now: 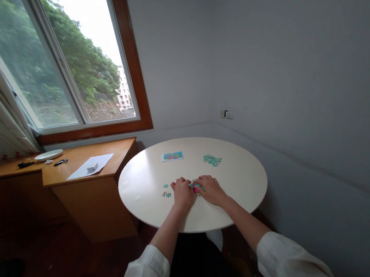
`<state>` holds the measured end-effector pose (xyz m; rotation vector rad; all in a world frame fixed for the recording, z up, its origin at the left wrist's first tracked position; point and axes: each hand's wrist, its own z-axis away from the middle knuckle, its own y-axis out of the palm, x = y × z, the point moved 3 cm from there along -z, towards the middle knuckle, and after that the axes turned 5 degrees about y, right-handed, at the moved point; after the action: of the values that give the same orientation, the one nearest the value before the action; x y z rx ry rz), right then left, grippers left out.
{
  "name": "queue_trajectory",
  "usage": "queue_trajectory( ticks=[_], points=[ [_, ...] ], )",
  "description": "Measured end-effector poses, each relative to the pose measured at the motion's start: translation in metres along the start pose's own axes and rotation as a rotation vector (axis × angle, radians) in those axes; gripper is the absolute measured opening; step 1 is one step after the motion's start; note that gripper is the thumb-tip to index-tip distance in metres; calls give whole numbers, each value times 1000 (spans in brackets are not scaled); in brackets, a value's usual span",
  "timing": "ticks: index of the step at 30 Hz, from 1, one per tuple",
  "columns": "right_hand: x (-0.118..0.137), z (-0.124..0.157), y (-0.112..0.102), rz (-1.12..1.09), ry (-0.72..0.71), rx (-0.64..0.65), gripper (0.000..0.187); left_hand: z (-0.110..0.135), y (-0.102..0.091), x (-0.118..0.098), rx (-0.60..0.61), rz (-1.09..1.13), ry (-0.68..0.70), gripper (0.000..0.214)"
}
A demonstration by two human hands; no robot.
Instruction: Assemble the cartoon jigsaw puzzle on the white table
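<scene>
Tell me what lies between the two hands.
Pink and teal puzzle pieces, partly covered, lie between the left hand and right hand in the head view.

The head camera looks down across a table (237, 181).

You partly cover a small pink-and-teal cluster of flat jigsaw pieces (196, 189), right in front of you; can't tell if they interlock. Just to your left, a few small loose, mostly teal jigsaw pieces (168, 195) lie flat, near each other. Farther out, on your right: a teal pile of jigsaw pieces (213, 159), bunched together, unsorted.
</scene>
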<state>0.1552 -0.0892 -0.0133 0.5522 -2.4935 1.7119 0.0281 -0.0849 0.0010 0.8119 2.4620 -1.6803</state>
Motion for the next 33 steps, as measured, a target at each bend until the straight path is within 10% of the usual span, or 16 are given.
queue_trajectory(
  ticks=[6,15,22,33],
  points=[
    [6,4,-12,-35,-65,-118,28,0,-23,31,-191,148,-113,25],
    [51,-3,-4,-115,-140,-155,22,5,-43,134,-325,439,-456,25],
    [109,-11,27,-162,-45,1,27,12,-43,129,-264,430,-397,27],
    [96,-29,48,-332,113,8,17,16,-43,119,30,370,-207,27]
  ],
)
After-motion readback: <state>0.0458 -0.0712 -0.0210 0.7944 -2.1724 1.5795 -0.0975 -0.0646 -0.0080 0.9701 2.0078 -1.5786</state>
